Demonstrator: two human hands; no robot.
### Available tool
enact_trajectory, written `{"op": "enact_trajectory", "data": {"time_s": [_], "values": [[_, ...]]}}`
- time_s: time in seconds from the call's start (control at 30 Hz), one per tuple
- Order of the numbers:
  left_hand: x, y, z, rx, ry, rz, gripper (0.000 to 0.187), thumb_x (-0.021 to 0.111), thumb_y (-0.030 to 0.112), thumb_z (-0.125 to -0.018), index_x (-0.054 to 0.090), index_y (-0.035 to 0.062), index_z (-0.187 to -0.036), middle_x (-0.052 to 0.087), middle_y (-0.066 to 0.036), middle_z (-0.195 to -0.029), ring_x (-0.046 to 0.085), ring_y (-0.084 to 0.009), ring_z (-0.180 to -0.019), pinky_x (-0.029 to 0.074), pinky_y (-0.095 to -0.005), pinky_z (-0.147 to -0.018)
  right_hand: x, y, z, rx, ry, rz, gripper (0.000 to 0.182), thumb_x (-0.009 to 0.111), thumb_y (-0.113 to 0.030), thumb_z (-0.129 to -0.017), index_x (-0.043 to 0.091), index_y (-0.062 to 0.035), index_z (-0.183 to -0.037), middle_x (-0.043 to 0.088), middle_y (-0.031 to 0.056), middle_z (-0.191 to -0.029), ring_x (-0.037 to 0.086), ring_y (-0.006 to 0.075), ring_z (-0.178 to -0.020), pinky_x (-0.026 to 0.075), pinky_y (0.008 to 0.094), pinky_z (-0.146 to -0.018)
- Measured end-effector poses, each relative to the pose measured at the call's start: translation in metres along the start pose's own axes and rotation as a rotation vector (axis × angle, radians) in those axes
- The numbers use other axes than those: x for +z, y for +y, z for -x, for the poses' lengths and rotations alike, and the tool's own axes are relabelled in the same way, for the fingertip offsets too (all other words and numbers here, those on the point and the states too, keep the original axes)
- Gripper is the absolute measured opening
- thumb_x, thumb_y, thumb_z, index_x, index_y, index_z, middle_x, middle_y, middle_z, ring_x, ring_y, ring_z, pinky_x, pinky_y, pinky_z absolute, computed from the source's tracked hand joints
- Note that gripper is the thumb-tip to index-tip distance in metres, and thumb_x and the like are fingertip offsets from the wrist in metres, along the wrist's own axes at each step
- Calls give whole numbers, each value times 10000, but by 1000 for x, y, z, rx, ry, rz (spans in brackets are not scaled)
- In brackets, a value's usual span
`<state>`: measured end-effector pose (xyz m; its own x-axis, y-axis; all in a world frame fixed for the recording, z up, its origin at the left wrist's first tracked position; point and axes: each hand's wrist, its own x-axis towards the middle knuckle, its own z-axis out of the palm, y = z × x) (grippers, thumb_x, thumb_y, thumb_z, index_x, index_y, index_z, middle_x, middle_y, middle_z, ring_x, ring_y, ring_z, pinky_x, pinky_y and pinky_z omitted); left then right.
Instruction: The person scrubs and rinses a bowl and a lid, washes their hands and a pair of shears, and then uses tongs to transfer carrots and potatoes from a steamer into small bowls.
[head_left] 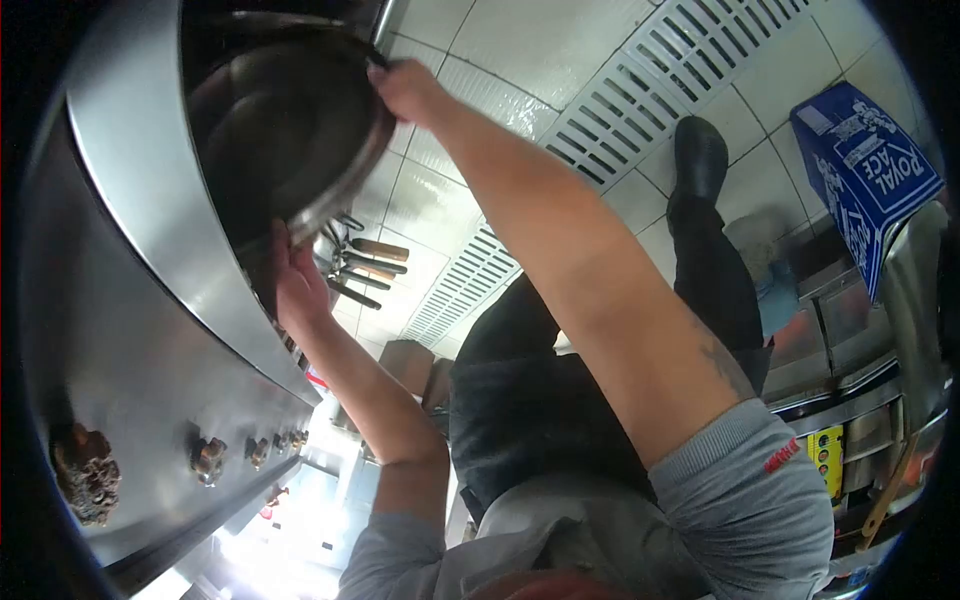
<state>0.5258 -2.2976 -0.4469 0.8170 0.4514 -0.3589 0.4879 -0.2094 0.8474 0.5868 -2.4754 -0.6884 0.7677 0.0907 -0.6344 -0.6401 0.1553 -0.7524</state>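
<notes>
A large, dark, round wok [290, 120] fills the upper left, tilted with its inside showing. My right hand [410, 92] is closed on its rim at the far right side, near a dark part that looks like a handle. Lower down, my left hand [300, 285] grips the near edge, its fingers partly hidden in shadow. The far edge of the wok and what lies under it are hidden or too dark to tell.
A steel stove front [200, 290] with grimy knobs [208, 460] runs along the left. Several utensils with wooden and black handles [375, 268] stick out below the wok. A floor grate [640, 100] crosses the tiles. A blue box [865, 175] stands at right, by steel shelving [850, 390].
</notes>
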Motion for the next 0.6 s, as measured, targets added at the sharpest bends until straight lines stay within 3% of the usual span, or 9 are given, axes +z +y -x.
{"op": "enact_trajectory", "data": {"time_s": [0.03, 0.1, 0.2, 0.3, 0.37, 0.43, 0.5, 0.57, 0.6], "values": [[-10, -5, -15, 80, -35, -192, 375, 636, 73, -967, 552, -46, -1312, 632, -182, -1285, 620, -296, -1161, 566, -481, -978, 13, 19, -39, -53, -24, -9, 435, 520, -365, -1039, 678, 40, -1058, 701, 176, -857, 712, 280, -726, 583, 374, -558], [36, 31, -39, 31, 12, 136, 391, 648, 94, -961, 552, -46, -1314, 639, -183, -1266, 626, -296, -1135, 560, -464, -980, 38, 38, -102, -240, 7, 126, 356, 628, -339, -895, 710, -4, -981, 716, 148, -878, 714, 295, -790, 591, 373, -640], [48, 40, -68, 119, 49, 100, 413, 658, 110, -952, 551, -36, -1323, 643, -188, -1257, 627, -304, -1140, 557, -445, -965, 55, 45, -132, -502, 45, 565, 292, 822, -278, -622, 767, -94, -842, 743, 113, -947, 714, 327, -915, 601, 383, -799], [59, 47, -63, 294, -27, 133, 386, 651, 101, -953, 560, -27, -1305, 639, -191, -1265, 629, -308, -1135, 553, -437, -956, 41, 2, -105, -551, -87, 939, 236, 815, -271, -648, 769, -104, -809, 740, 126, -967, 714, 329, -929, 599, 399, -813], [56, 49, -49, 181, -35, 206, 352, 645, 93, -955, 564, -12, -1281, 636, -190, -1264, 629, -314, -1134, 549, -465, -955, 17, -24, -56, -588, -95, 1063, 254, 794, -302, -714, 764, -87, -848, 735, 152, -974, 713, 340, -935, 593, 408, -817], [31, 21, -36, 6, 138, 208, 334, 640, 91, -958, 566, -2, -1270, 651, -179, -1235, 636, -319, -1123, 545, -487, -969, 8, -27, -15, -348, 30, 718, 310, 743, -339, -808, 747, -52, -924, 729, 190, -962, 711, 354, -932, 585, 420, -809], [0, -16, -9, -36, 12, 364, 226, 592, 70, -990, 605, -53, -1178, 697, -192, -1103, 687, -309, -1023, 568, -509, -937, 12, -12, 10, 159, 231, -56, 377, 671, -369, -908, 719, -9, -1010, 722, 230, -934, 711, 369, -920, 578, 436, -791], [24, -3, 46, -89, 12, 339, 177, 604, 25, -976, 624, -80, -1117, 698, -210, -1115, 696, -281, -1022, 578, -488, -923, -8, 2, 42, 20, 256, -83, 471, 545, -398, -1002, 664, 51, -1079, 708, 272, -889, 715, 397, -840, 566, 457, -770], [27, -2, 63, -68, -29, 339, 195, 624, -1, -956, 630, -47, -1145, 697, -181, -1128, 690, -259, -1023, 579, -476, -916, -30, -15, 72, 125, 183, -90, 466, 543, -382, -1011, 664, 66, -1055, 701, 278, -867, 715, 387, -734, 573, 441, -696]]}}
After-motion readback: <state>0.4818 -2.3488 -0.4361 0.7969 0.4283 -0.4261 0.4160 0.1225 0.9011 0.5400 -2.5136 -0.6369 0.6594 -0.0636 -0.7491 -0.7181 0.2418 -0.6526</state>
